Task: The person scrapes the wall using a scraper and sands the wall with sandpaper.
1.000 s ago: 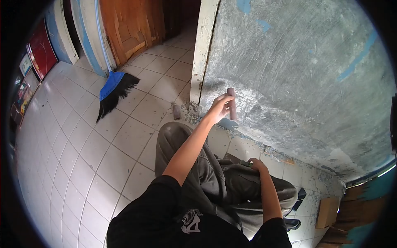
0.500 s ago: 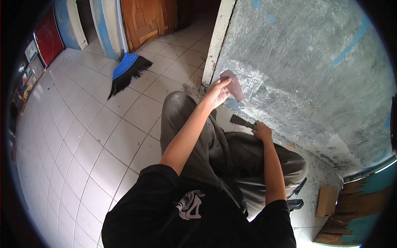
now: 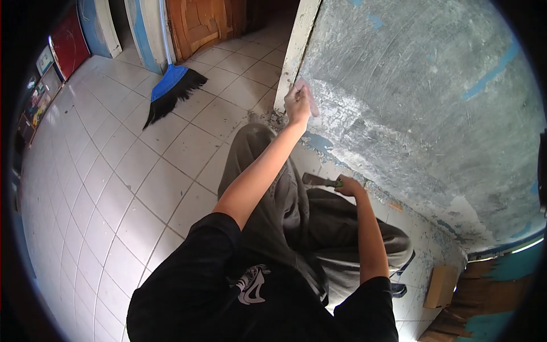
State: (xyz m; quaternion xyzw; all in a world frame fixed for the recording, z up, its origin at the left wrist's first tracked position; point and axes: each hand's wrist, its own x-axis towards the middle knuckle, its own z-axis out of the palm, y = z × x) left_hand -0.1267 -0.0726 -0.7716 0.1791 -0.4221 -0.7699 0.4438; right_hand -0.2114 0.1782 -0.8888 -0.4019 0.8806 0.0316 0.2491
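My left hand (image 3: 297, 107) is closed around a brownish piece of sandpaper (image 3: 312, 101), held at the lower left part of the grey wall (image 3: 410, 74), close to the white door frame (image 3: 292, 62). Whether the sandpaper presses on the wall I cannot tell. Pale, scuffed patches mark the wall beside it. In my right hand (image 3: 350, 186) is the green handle of a putty knife (image 3: 313, 180). Its flat blade points left, above my bent legs and away from the wall.
A blue broom (image 3: 171, 82) with black bristles stands on the tiled floor (image 3: 148, 188). A wooden door (image 3: 202, 25) is behind it. At lower right are a cardboard box (image 3: 440, 286) and a worn wooden panel with teal paint (image 3: 484, 308). Paint flakes lie along the wall's base.
My left hand has moved up and slightly left with the sandpaper, towards the door frame, and turned over. The putty knife in my right hand has shifted a little left and down.
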